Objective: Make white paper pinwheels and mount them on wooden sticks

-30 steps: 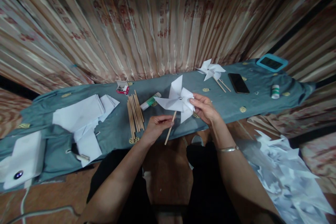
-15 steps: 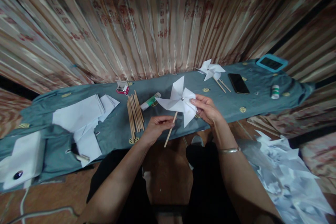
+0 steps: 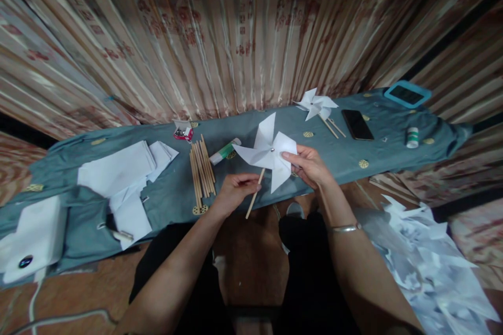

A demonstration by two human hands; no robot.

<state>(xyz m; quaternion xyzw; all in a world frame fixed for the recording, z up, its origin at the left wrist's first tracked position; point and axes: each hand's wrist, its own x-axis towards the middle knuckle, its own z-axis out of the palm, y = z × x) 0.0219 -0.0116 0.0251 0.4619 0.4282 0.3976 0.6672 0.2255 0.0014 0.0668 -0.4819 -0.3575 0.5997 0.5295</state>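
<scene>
A white paper pinwheel with a shiny pin at its centre is held over the near edge of the cloth-covered table. My left hand pinches its wooden stick below the blades. On the other side, my right hand grips the right-hand blade between thumb and fingers. A bundle of wooden sticks lies left of the pinwheel, beside a green and white glue stick.
Finished pinwheels lie at the back, near a black phone. Paper sheets and a small red box of pins are at left. A blue-framed device and a small tube stand right. A bag of paper pinwheels sits at lower right.
The pinwheel's blades have turned slightly, and my right hand has shifted a little down along the right-hand blade. My left hand stays on the stick.
</scene>
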